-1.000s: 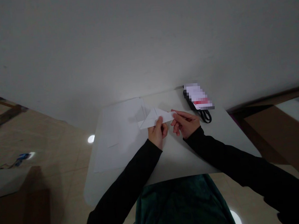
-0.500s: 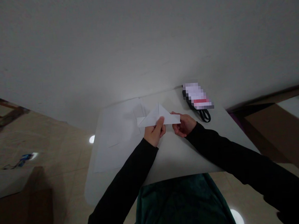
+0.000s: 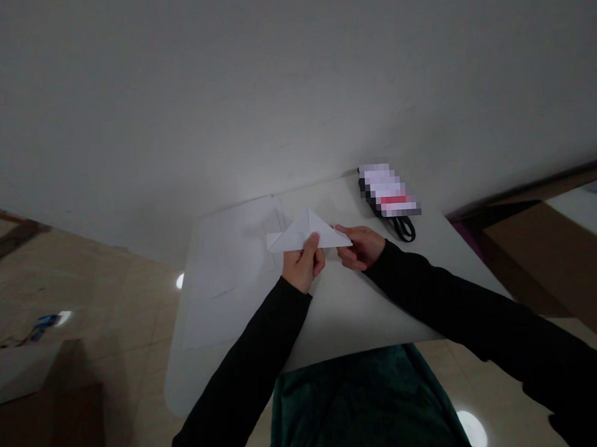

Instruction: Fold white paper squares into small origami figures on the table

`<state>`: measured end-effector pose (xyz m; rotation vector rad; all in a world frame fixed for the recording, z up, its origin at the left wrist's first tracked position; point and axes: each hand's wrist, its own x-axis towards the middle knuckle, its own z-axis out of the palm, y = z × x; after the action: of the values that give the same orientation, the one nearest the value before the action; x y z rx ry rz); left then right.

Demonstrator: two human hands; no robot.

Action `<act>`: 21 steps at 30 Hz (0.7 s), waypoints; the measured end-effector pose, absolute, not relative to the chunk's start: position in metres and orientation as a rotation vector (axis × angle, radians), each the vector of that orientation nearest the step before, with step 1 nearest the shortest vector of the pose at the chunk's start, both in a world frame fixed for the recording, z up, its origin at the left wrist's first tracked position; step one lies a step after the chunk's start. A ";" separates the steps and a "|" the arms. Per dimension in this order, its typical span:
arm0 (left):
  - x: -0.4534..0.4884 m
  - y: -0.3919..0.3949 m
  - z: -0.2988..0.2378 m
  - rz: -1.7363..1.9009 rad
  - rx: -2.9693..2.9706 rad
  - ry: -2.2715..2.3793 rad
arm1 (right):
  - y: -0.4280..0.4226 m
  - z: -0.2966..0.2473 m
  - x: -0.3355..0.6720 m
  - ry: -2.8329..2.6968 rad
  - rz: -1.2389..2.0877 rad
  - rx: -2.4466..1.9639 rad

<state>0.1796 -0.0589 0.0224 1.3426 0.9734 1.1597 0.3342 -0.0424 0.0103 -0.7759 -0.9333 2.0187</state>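
A white paper folded into a flat triangle [image 3: 306, 231] is held up over the white table [image 3: 353, 307], its point upward. My left hand [image 3: 302, 263] pinches its lower edge near the middle, thumb in front. My right hand [image 3: 360, 245] grips the paper's right corner with curled fingers. Both arms wear black sleeves.
Flat white sheets [image 3: 231, 274] lie on the table's left half. A blurred card with a black strap [image 3: 390, 199] rests at the far right by the wall. Tiled floor lies to the left, with a brown box [image 3: 42, 404] low left and a brown surface [image 3: 545, 257] at right.
The folded paper went from tilted to level with its point up, both hands moving slightly left and away. My right hand's fingers closed onto the right corner.
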 end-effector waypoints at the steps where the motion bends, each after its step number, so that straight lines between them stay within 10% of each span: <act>1: 0.180 -0.059 0.022 1.158 1.344 0.974 | -0.043 0.010 0.334 -0.932 1.997 -0.780; 21: 0.177 -0.058 0.018 1.101 1.378 0.989 | -0.054 0.023 0.331 -1.199 1.555 -1.082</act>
<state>0.1771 -0.0578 0.0176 1.3777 0.9891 1.1006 0.3306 -0.0536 0.0228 -1.0824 -1.1991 1.5552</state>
